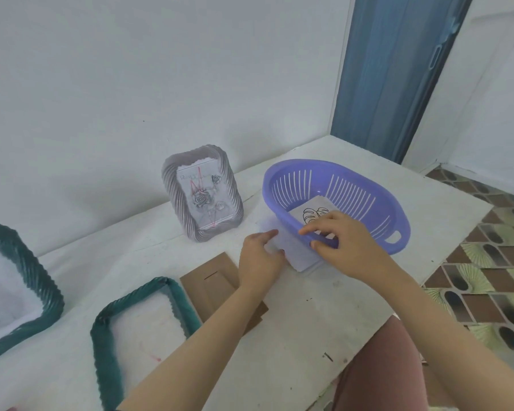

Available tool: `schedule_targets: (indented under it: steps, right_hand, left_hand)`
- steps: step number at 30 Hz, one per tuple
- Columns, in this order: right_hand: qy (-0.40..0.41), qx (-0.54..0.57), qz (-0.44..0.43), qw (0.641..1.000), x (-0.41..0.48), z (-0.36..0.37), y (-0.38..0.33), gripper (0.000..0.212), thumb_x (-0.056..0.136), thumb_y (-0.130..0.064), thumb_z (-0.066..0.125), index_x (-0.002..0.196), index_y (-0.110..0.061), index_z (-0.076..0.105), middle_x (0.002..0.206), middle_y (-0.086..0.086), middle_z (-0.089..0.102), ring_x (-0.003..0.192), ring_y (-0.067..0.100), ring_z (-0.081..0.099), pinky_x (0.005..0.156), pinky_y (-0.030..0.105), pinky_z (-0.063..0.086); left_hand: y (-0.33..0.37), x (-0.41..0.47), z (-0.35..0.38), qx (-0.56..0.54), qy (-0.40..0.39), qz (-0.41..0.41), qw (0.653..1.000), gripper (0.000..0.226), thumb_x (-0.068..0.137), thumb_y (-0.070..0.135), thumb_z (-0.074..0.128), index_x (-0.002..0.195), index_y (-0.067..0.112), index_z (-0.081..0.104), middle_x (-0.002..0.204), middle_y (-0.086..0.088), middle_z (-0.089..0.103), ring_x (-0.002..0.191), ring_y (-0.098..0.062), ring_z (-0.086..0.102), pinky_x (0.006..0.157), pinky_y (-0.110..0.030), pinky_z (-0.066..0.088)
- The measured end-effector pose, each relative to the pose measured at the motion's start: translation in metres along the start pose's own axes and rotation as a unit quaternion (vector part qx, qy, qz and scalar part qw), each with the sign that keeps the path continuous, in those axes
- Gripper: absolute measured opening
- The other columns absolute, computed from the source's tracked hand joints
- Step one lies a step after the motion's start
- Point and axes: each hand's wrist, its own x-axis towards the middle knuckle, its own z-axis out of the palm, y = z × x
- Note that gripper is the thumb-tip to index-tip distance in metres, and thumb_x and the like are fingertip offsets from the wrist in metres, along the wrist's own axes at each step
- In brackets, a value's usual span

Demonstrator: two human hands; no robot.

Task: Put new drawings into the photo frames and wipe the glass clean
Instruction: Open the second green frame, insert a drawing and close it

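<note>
2 hands are working at the back right of the white table (353, 298). Our left hand (258, 259) is lying on the left edge of a pale sheet (297, 258). Its fingers are stretching out fairly straight and its thumb is pressing on the sheet's face. The sheet is lying flat, with its far side running under the near wall of the purple basket (353, 173).

Our right hand (344, 238) is reaching over the basket's near rim, thumb outside the wall and fingers inside. We cannot tell whether it is gripping the rim, the paper or nothing. 1 line drawing (312, 209) is lying on the basket floor, just beyond those fingers.

The grey frame (172, 185) is standing upright by the wall, left of the basket and apart from it, and is showing a rose picture. The brown backing board (214, 280) is lying flat and passing under our left forearm. Just left of it, the near teal frame (101, 336) is lying flat. The far teal frame (46, 280) is lying near the picture's left border, which is cutting it off.

Bare tabletop is lying in front of the basket, running towards us. A narrower bare strip is running between the basket's handle end and the table's right edge. Beyond that edge, the tiled floor (487, 277) is showing.
</note>
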Motion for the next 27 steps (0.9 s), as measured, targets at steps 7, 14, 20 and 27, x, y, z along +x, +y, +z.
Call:
schedule_targets:
  steps: [7,14,20,27]
  right_hand:
    - [0.044,0.040,0.118,0.991,0.034,-0.026,0.008,0.017,0.088,-0.018,0.059,0.095,-0.032,0.066,0.102,-0.004,0.063,0.085,0.008,0.057,0.070,0.018,0.040]
    - [-0.177,-0.232,0.269,0.918,0.073,-0.029,0.036,0.058,0.081,-0.024,0.067,0.133,-0.015,0.043,0.136,0.007,0.047,0.121,0.025,0.047,0.086,0.030,0.040]
    - [-0.226,-0.278,0.304,0.883,0.077,-0.020,0.043,0.078,0.072,-0.021,0.075,0.137,-0.015,0.031,0.131,0.010,0.045,0.111,0.028,0.053,0.075,0.031,0.046]
    - [-0.089,-0.250,0.240,0.934,0.073,-0.023,0.053,0.054,0.082,0.002,0.052,0.132,-0.010,0.037,0.125,0.014,0.052,0.109,0.032,0.053,0.078,0.035,0.046]
  left_hand:
    - [0.014,0.008,-0.015,0.021,0.067,0.220,0.973,0.050,0.084,0.042,0.060,0.131,0.035,0.046,0.146,0.001,0.034,0.132,-0.011,0.030,0.098,-0.022,0.029]
    - [0.013,0.018,-0.018,0.100,0.013,0.220,0.970,0.042,0.081,0.044,0.064,0.120,0.031,0.058,0.143,0.003,0.040,0.131,-0.015,0.032,0.105,-0.031,0.028]
    - [0.013,0.018,-0.016,0.074,0.012,0.214,0.974,0.041,0.079,0.043,0.066,0.119,0.035,0.058,0.144,0.007,0.039,0.130,-0.013,0.033,0.101,-0.026,0.027]
    - [0.014,0.016,-0.016,0.071,0.007,0.208,0.976,0.041,0.080,0.043,0.066,0.119,0.036,0.057,0.145,0.008,0.037,0.131,-0.012,0.033,0.099,-0.025,0.028]
